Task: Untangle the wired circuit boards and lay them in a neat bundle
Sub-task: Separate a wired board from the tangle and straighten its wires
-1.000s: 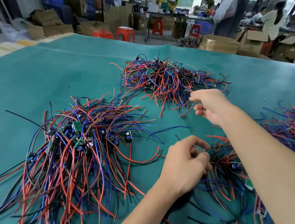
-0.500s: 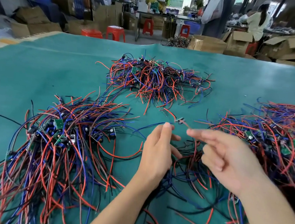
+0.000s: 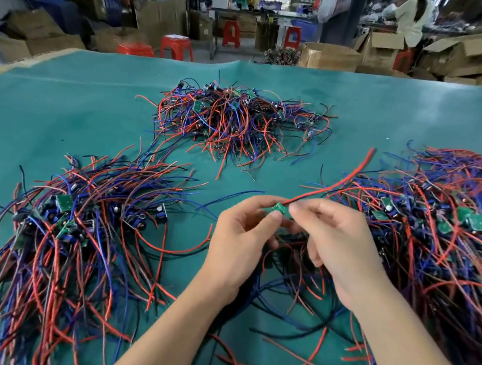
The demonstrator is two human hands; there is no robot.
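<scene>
Both hands are now meeting on one freed board above the green table.

The left hand and right hand are pinching the small circuit board, its red wire trailing up-right; half a second ago they were apart, so one unit is coming free. Wires under the palms are staying hidden.

Green table mat: far wire/board pile at centre; 2nd pile near-left of it; 3rd pile near-right; loose wires nearer.
</scene>
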